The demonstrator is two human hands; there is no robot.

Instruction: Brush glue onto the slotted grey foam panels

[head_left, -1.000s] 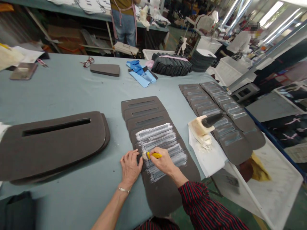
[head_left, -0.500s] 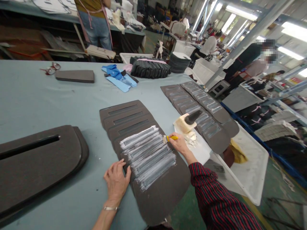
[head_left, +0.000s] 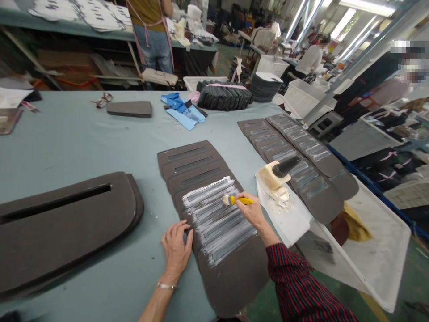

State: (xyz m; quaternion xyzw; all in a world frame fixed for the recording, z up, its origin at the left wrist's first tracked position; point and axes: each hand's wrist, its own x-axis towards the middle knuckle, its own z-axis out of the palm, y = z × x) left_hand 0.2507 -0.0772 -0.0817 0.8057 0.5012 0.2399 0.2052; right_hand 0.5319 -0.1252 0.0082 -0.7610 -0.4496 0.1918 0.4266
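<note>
On the surface (head_left: 110, 147), a brush (head_left: 232, 200) is positioned over overlapped, white-coated panels (head_left: 214, 219).
The right hand (head_left: 250, 209) pinches the brush between its fingers; the left hand (head_left: 176, 248) rests slightly spread fingers at the panels' left edge. Coating appears to be the step in hand; further strokes call for steady panels. Open room lies left, up to the large slotted pieces (head_left: 83, 223); the pale container (head_left: 271, 175) and white sheet (head_left: 284, 228) limit the right. The nearest panel (head_left: 234, 281) apparently overhangs the surface edge.

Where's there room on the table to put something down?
A big bare patch lies between the small dark piece and the big slotted piece. A smaller one sits between the blue strips and the streaked panels. It's crowded on the right: white sheet, more panels.
</note>
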